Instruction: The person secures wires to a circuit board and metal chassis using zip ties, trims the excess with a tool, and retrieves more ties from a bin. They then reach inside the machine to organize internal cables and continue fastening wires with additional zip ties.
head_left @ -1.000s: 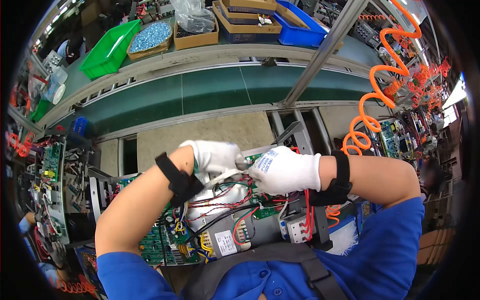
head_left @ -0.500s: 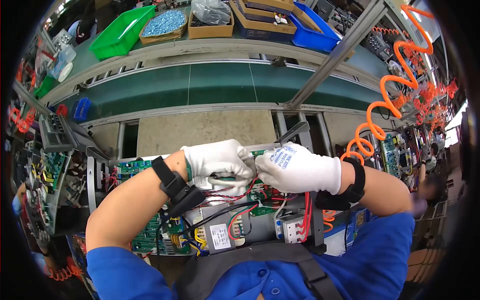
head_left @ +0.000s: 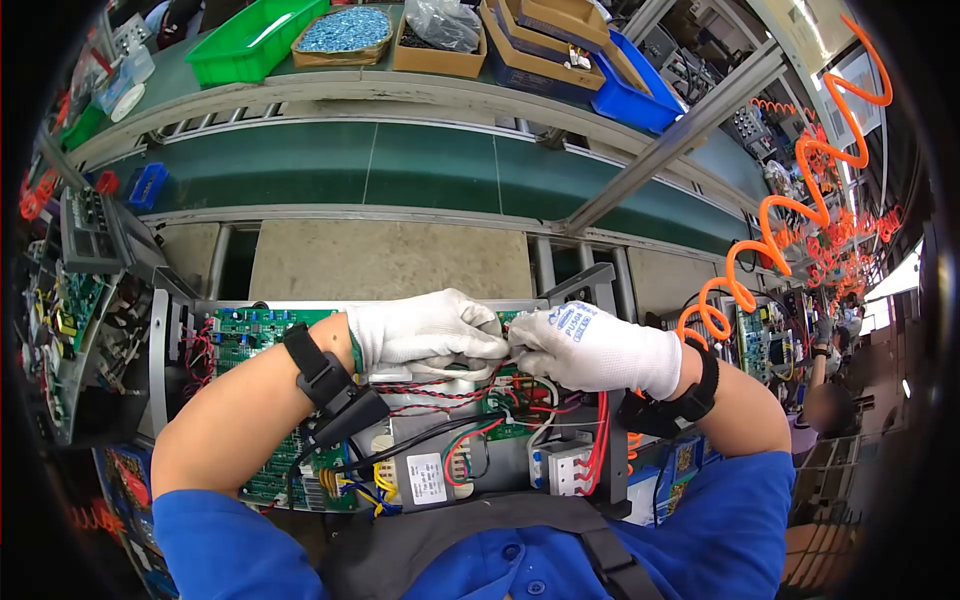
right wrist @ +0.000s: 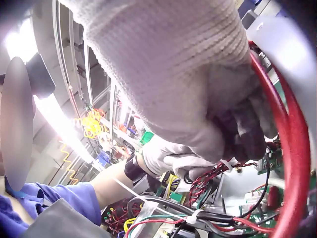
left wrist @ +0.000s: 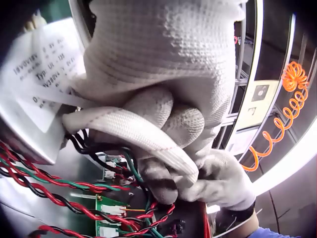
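Both hands wear white knit gloves and meet over an open metal chassis (head_left: 160,360) filled with wiring. My left hand (head_left: 425,325) has its fingers curled round a white braided sleeved cable (left wrist: 124,126), which crosses in front of its fingertips. Beside it my right hand (head_left: 600,345) has bent fingers, the tips right at the cable's far end in the left wrist view. Exactly what those tips pinch is hidden. Twisted red-and-black wires (left wrist: 64,201) run under the hands, near a small green board (left wrist: 105,206). Thick red wires (right wrist: 292,148) pass beside my right hand.
Within the chassis are a large green circuit board (head_left: 240,325), a labelled transformer (head_left: 425,478) and a white breaker (head_left: 570,472). A coiled orange hose (head_left: 770,230) hangs right. Beyond lies a green conveyor (head_left: 430,170), then a shelf with a green bin (head_left: 235,55) and cardboard boxes (head_left: 440,55).
The left hand has drawn in beside the right hand, its fingers now bunched over the white cable. The head view has shifted, so the bench and bins appear higher up.
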Demonstrator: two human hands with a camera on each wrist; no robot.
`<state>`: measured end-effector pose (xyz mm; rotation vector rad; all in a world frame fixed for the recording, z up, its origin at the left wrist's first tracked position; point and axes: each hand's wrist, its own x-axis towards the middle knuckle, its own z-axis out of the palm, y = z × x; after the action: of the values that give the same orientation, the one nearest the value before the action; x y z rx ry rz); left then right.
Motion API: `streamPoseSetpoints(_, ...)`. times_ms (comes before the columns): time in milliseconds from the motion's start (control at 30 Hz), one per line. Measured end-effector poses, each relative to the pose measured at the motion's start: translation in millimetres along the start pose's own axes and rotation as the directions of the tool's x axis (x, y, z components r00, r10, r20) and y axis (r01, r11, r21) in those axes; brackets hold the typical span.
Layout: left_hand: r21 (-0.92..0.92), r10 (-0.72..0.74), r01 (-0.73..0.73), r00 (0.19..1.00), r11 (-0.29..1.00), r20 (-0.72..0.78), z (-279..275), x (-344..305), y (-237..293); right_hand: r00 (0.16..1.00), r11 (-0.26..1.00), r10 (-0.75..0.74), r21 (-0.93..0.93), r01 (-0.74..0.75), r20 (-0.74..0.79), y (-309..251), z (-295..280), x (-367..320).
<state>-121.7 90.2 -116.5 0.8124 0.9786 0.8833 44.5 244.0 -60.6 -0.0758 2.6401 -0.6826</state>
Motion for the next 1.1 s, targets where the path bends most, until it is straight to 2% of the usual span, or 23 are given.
streamPoseSetpoints(67,0.046,-0.01,0.01,1.0,0.999,0.005,-0.4,0.3,0.6,0.999,1.0,0.024,0.019,-0.025,0.023,-3.9,-4.2,-0.1)
streamPoseSetpoints(167,0.073,0.063,-0.064,0.998,0.995,0.013,-0.7,1.9,-1.5,0.997,0.997,0.049,0.049,-0.052,0.052,-3.9,-5.6,0.3)
streamPoseSetpoints(233,0.092,-0.002,0.003,1.0,0.996,-0.013,0.1,1.5,0.4,0.997,0.997,0.048,0.063,-0.052,0.055,-3.4,-5.4,1.2)
streamPoseSetpoints(367,0.083,0.038,-0.038,0.999,0.996,0.01,-4.5,1.7,-2.7,0.997,0.995,0.061,0.072,-0.064,0.05,-5.0,-7.5,1.0)
streamPoseSetpoints(533,0.058,-0.011,0.01,1.0,0.998,0.009,-5.2,3.5,-3.6,0.998,0.997,0.045,0.061,-0.048,0.049,-2.2,-6.1,1.5)
streamPoseSetpoints(733,0.077,-0.004,0.003,1.0,0.997,0.012,-4.3,1.9,-2.1,0.994,0.991,0.089,0.089,-0.095,0.069,-5.7,-5.7,1.7)
streamPoseSetpoints(800,0.093,0.001,-0.004,1.0,0.996,0.023,-6.1,2.1,-2.1,0.997,0.997,0.071,-0.021,-0.071,0.005,-6.8,-4.6,4.1)
streamPoseSetpoints(933,0.096,0.01,-0.014,0.999,0.995,0.038,-9.4,5.7,-7.9,0.991,0.991,0.135,-0.006,-0.135,0.015,-8.8,-9.1,11.0)
streamPoseSetpoints(1033,0.137,0.038,-0.037,0.999,0.99,-0.004,-5.8,6.8,-6.5,0.987,0.946,0.142,0.283,-0.157,0.075,-3.7,-14.1,10.6)
streamPoseSetpoints(1100,0.136,-0.046,0.047,0.999,0.99,-0.014,-2.4,7.2,-1.2,0.988,0.946,0.13,0.289,-0.147,0.077,2.3,-14.1,11.1)
